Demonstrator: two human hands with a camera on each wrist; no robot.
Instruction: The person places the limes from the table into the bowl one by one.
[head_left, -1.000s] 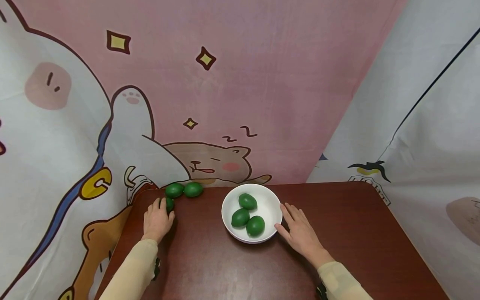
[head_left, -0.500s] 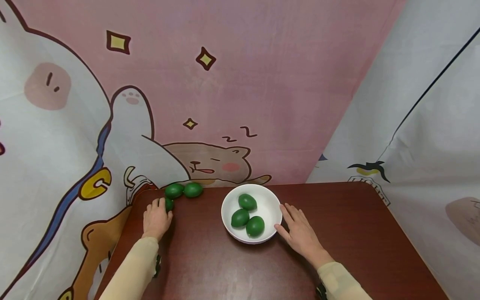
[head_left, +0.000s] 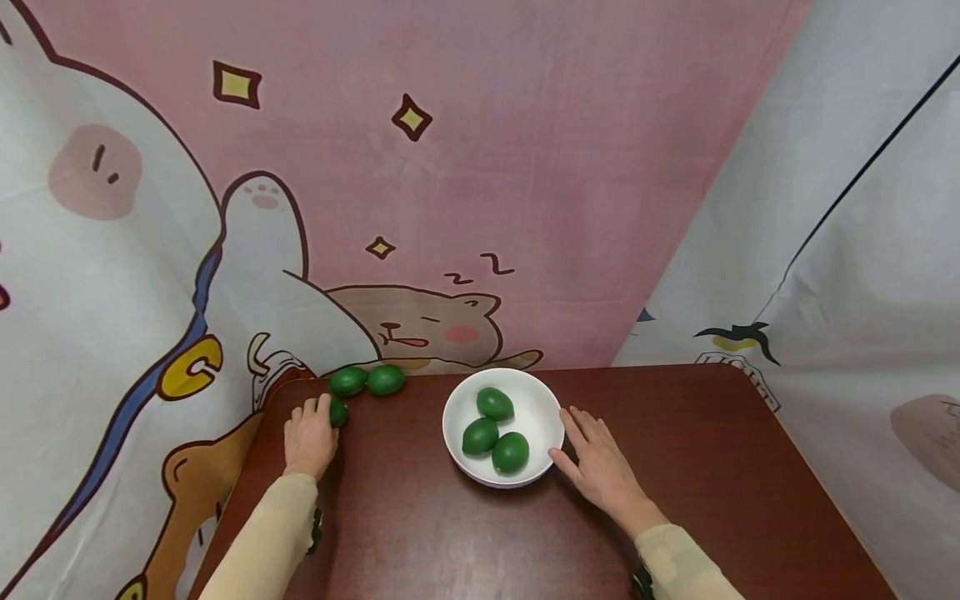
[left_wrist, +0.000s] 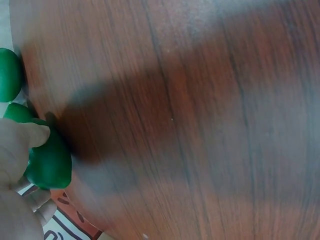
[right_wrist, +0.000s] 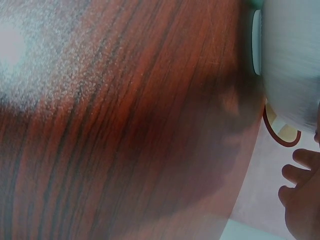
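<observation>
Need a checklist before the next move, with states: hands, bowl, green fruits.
1. Left hand holds a green fruit: ok.
2. Grip firm: cannot tell.
3. Bowl upright on the table: ok.
4. Bowl has room: ok, three fruits inside, bare space showing.
5. Right hand touching the bowl: cannot tell, very close.
6. Two other fruits well away from the table's far edge: not ok, both lie close to it.

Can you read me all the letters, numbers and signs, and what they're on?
"C", or something like it: on the yellow tag on the wall cloth.
"Z Z": squiggles above the sleeping animal.
Marks behind the table, right side: too small to read.
None visible on the green fruits or white bowl.
</observation>
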